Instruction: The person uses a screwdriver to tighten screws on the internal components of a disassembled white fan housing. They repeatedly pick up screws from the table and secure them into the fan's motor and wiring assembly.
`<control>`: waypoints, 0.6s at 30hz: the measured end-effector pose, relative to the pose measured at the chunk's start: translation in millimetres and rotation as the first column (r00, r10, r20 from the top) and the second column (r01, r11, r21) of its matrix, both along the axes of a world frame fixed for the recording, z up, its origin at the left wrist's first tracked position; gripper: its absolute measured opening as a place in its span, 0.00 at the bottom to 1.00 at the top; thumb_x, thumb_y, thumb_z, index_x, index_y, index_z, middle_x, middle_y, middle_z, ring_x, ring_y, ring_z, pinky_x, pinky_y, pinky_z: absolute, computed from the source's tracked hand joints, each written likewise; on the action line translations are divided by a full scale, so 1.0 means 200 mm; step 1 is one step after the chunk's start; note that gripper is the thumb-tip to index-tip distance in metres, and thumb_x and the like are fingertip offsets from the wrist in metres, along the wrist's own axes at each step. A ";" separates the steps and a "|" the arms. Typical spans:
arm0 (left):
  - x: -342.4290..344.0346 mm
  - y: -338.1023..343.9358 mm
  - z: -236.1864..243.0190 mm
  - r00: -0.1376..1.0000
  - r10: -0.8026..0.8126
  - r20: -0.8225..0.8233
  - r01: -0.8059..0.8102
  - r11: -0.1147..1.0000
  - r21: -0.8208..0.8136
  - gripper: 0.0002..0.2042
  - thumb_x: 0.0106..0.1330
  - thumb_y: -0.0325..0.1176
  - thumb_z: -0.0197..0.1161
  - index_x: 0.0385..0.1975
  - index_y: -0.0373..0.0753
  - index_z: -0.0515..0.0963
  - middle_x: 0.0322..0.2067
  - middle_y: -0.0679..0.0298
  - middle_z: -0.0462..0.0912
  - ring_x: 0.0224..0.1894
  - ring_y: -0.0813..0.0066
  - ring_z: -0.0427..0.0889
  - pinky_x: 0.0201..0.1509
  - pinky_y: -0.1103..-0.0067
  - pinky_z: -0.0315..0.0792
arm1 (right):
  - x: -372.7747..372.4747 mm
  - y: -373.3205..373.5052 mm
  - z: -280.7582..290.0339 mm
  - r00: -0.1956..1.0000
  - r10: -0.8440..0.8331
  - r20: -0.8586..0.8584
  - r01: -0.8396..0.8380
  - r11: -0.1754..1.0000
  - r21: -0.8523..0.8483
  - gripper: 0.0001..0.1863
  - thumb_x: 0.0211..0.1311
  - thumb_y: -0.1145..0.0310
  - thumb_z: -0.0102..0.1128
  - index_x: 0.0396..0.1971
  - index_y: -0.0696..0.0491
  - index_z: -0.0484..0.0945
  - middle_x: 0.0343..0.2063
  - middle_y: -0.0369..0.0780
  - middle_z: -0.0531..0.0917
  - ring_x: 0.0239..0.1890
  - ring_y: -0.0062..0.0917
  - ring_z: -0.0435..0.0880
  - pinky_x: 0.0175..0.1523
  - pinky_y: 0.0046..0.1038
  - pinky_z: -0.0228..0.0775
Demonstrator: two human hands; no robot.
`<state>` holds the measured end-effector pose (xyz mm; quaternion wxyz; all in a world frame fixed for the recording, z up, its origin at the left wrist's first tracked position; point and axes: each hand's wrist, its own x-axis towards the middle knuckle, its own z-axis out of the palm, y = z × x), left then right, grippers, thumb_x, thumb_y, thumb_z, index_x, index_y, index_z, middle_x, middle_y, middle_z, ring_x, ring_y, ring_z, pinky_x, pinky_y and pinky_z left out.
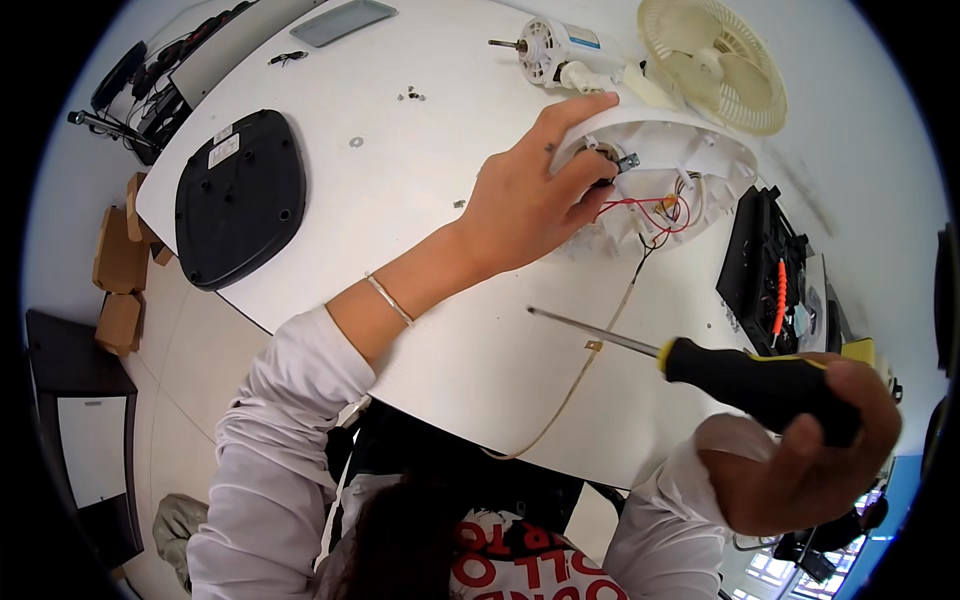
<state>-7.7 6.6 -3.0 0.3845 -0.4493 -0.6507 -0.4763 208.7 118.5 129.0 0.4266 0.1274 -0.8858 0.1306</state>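
Housing [700,150], white plastic, lies open side up on the white table [400,200], far right of centre, w/ red and black wires [655,212] coiled inside and a small metal bracket [628,161] at its near-left rim. Left hand [530,195] is on it: index finger stretched along the upper rim, thumb and other fingers pinched together round a dark part at the rim, prob. a knob or switch, though the fingers hide most of it. A thin bracelet [390,300] sits on that wrist. Right hand [810,450] is clamped round the black-and-yellow handle of a screwdriver [690,358], low right, well apart from the housing; its shaft points left over the table, tip in the air near a beige cord [580,370] that runs from the housing down over the table's near edge. Behind the housing, touching or just beside it, lies a cream fan grille [715,60], and left of that a motor [560,52] w/ its shaft pointing left. A black base plate [240,195] rests at the table's left edge, underside up. A few screws [411,95] and 1 washer [356,142] lie loose between. A black toolbox [765,265] stands open at right, w/ an orange-handled tool inside.
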 end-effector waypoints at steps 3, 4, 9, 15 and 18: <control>0.00 0.00 0.01 1.000 0.016 0.004 -0.016 1.000 -0.005 0.12 0.46 0.26 0.67 0.29 0.44 0.72 0.55 0.64 0.65 0.25 0.72 0.77 0.18 0.79 0.70 | 0.03 0.05 0.04 0.996 -0.073 -0.046 0.069 0.995 -0.075 0.19 0.62 0.56 0.52 0.43 0.55 0.65 0.34 0.51 0.77 0.31 0.31 0.79 0.33 0.23 0.72; 0.01 0.00 0.01 1.000 0.011 0.023 -0.010 1.000 -0.010 0.12 0.46 0.26 0.67 0.30 0.45 0.73 0.55 0.64 0.65 0.25 0.72 0.77 0.18 0.79 0.70 | 0.05 0.07 0.05 0.993 -0.105 -0.050 0.100 0.991 -0.085 0.18 0.63 0.56 0.51 0.44 0.53 0.64 0.36 0.53 0.78 0.32 0.32 0.79 0.33 0.21 0.73; 0.02 0.00 0.03 0.999 -0.013 0.048 0.014 0.999 -0.034 0.18 0.45 0.25 0.68 0.37 0.46 0.75 0.55 0.63 0.65 0.34 0.71 0.77 0.25 0.80 0.73 | 0.12 0.12 0.08 0.968 -0.220 -0.118 0.210 0.974 -0.091 0.15 0.62 0.63 0.53 0.46 0.49 0.62 0.44 0.58 0.75 0.39 0.39 0.81 0.35 0.22 0.76; 0.04 -0.01 0.04 0.994 -0.039 0.102 0.047 0.996 -0.072 0.20 0.45 0.25 0.69 0.41 0.46 0.76 0.56 0.59 0.64 0.50 0.63 0.73 0.41 0.77 0.77 | 0.26 0.24 0.05 0.954 -0.291 -0.065 0.283 0.952 -0.115 0.12 0.63 0.65 0.51 0.45 0.47 0.65 0.45 0.52 0.77 0.48 0.40 0.78 0.41 0.25 0.78; 0.05 -0.01 0.07 0.993 -0.027 0.117 0.035 0.997 -0.072 0.19 0.46 0.26 0.69 0.40 0.45 0.77 0.56 0.58 0.65 0.51 0.62 0.73 0.42 0.76 0.76 | 0.30 0.25 -0.09 0.919 -0.348 -0.184 0.294 0.918 -0.267 0.14 0.62 0.61 0.53 0.44 0.47 0.65 0.46 0.52 0.76 0.48 0.39 0.78 0.42 0.27 0.79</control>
